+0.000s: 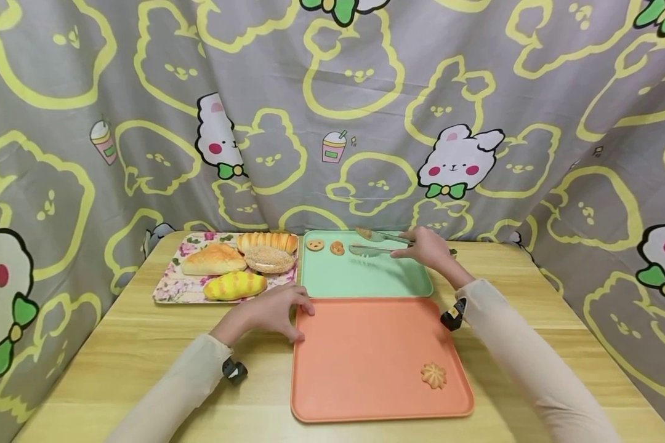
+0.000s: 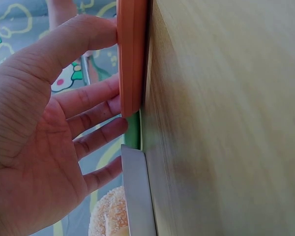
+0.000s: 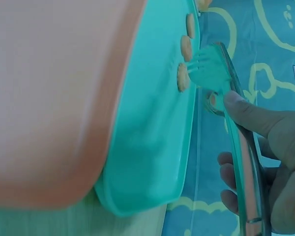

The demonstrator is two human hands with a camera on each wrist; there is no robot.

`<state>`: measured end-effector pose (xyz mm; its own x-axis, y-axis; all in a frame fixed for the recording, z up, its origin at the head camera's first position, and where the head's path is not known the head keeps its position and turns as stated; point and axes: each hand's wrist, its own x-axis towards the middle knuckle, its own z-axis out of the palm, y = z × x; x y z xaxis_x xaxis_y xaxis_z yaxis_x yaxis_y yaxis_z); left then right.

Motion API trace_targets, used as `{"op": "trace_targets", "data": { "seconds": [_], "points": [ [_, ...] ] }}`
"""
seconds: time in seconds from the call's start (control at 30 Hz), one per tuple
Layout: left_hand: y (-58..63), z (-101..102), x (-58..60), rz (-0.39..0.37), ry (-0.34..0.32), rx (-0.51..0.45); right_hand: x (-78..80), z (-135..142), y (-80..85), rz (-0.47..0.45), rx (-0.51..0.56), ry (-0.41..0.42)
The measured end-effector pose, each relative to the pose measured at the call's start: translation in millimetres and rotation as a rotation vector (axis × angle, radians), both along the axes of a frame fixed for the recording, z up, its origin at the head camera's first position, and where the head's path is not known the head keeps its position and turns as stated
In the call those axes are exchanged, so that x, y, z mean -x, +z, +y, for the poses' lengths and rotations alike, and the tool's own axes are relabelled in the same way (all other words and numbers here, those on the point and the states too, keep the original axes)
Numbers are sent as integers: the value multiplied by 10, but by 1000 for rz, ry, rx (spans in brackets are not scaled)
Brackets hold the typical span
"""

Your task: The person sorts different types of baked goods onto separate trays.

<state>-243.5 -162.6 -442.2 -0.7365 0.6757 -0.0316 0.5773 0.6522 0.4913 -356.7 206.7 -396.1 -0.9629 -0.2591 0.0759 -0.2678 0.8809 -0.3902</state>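
Observation:
My right hand [image 1: 429,248] holds metal tongs [image 3: 246,162] over the green tray [image 1: 366,280]. The two arms of the tongs stand apart. Three small cookies lie along the far side of that tray: a round one with holes [image 1: 314,245], a twisted one [image 1: 337,248] and one partly covered by a tong tip [image 3: 182,77]. My left hand [image 1: 277,311] is at the left rim of the orange tray [image 1: 366,363], thumb and fingertips touching the rim, as the left wrist view [image 2: 44,137] shows. A flower-shaped cookie [image 1: 434,375] lies on the orange tray.
A floral tray [image 1: 169,286] at the back left bears several breads: a golden bun [image 1: 213,258], a ridged loaf [image 1: 268,242], a seeded bun [image 1: 270,259] and a yellow roll [image 1: 234,285]. The wooden table [image 1: 244,394] ends at a patterned curtain [image 1: 288,61].

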Motion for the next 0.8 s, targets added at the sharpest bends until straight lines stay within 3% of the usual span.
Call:
{"op": "trace_targets", "data": {
  "seconds": [0.47, 0.8],
  "points": [
    [-45, -7, -11, 5, -6, -1, -244, 599, 55, -144, 177, 232],
    [-5, 6, -4, -2, 11, 8, -353, 976, 59, -303, 223, 507]
  ]
}}
